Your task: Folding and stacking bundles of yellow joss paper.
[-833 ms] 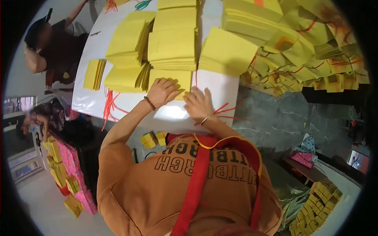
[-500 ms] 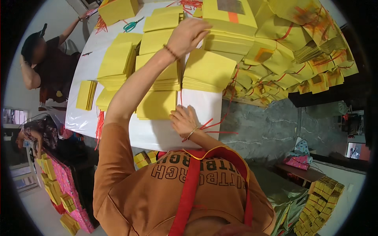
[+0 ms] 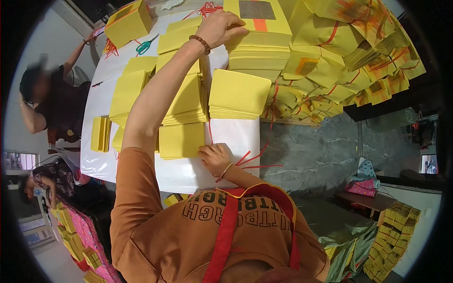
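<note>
My left arm stretches far forward over the table. My left hand [image 3: 219, 29], fingers bent and apart from the thumb, is at the left edge of a tall stack of yellow paper [image 3: 262, 40] that bears a dark square and an orange strip. Low on the table, my right hand [image 3: 216, 159] lies with its fingers at the right edge of a small yellow paper stack [image 3: 181, 140]. A red string [image 3: 210, 132] runs down beside that stack to my right hand. More red string [image 3: 257, 166] trails off to its right. Another stack of folded yellow paper [image 3: 239, 92] lies between my hands.
More yellow stacks [image 3: 127, 96] cover the white table [image 3: 177, 173] on the left. Teal scissors [image 3: 145, 45] and a red string bundle [image 3: 207, 9] lie farther off. Tied yellow bundles [image 3: 325, 61] are heaped at the right. A co-worker [image 3: 49, 94] is beyond the left edge.
My left hand has moved farther away along the tall stack. My right hand's fingers have drawn closer together beside the small stack. The whole view has shifted slightly.
</note>
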Demonstrator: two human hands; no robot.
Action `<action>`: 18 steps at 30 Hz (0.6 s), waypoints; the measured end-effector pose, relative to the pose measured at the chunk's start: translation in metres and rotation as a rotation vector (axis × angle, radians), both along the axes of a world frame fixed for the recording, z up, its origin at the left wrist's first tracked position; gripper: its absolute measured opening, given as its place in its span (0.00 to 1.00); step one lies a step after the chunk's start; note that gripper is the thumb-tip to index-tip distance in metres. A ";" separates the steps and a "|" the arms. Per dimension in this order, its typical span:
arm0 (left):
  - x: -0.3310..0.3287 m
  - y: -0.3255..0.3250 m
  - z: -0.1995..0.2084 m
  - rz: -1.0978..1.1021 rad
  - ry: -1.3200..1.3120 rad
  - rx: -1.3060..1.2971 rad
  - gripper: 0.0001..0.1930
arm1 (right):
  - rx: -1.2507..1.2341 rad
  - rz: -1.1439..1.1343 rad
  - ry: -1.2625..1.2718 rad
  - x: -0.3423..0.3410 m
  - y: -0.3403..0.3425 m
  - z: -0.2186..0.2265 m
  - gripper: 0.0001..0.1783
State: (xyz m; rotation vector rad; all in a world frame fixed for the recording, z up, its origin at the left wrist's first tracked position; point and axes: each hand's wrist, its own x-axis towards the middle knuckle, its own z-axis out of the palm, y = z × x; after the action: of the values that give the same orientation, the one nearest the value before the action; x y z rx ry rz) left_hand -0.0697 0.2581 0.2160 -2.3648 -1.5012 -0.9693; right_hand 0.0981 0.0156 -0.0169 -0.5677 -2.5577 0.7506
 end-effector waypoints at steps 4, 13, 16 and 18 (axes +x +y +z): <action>-0.002 0.002 0.001 0.011 0.005 -0.033 0.19 | 0.008 0.001 -0.044 0.001 -0.001 0.000 0.17; -0.003 0.004 0.005 0.014 -0.005 -0.100 0.17 | -0.005 -0.014 -0.026 0.001 -0.001 0.002 0.18; 0.001 0.002 0.006 0.006 0.050 -0.023 0.15 | 0.004 -0.024 -0.020 0.001 0.000 0.001 0.17; 0.001 0.003 0.008 -0.007 0.095 0.019 0.15 | 0.010 -0.025 -0.010 0.001 0.001 -0.001 0.17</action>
State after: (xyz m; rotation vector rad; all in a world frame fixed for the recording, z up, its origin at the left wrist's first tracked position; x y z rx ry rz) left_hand -0.0684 0.2607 0.2239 -2.3685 -1.4442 -0.8562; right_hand 0.0990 0.0166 -0.0179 -0.6005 -2.5574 0.7281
